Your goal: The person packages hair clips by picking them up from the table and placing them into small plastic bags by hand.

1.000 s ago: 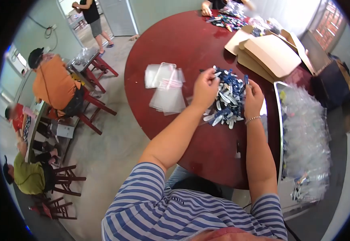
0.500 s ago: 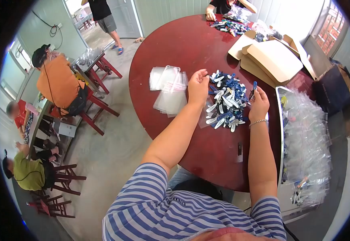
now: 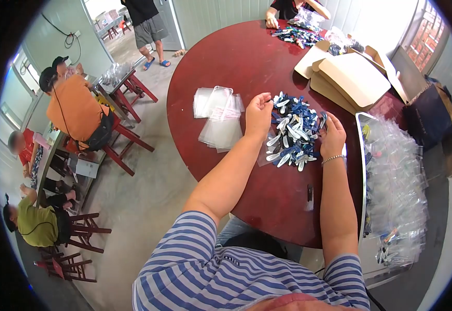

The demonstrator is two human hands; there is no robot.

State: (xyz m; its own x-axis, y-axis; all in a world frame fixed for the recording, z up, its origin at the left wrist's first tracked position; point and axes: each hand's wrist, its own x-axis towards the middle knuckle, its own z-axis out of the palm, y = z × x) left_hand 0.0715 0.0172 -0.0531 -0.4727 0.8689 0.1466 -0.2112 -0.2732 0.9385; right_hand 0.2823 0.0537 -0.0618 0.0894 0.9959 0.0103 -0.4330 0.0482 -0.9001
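A heap of snap hair clips in blue, white and black lies on the dark red round table. At the heap's left edge is my left hand, its fingers curled together by the clips; whatever is between the fingertips is too small to make out. My right hand, on the other side, is closed on a few dark blue and black hair clips. Left of my left hand, clear plastic bags lie in overlapping stacks. One black clip rests apart, nearer to me.
A white-rimmed tray of filled clear bags stands right of the table. Open cardboard boxes lie at the back right. Across the table a person sits by another clip pile. Several people are on the left, with stools.
My left hand has moved slightly down and right to the heap's edge. The clips in my right hand have dipped toward the heap. A person in the doorway has stepped nearer.
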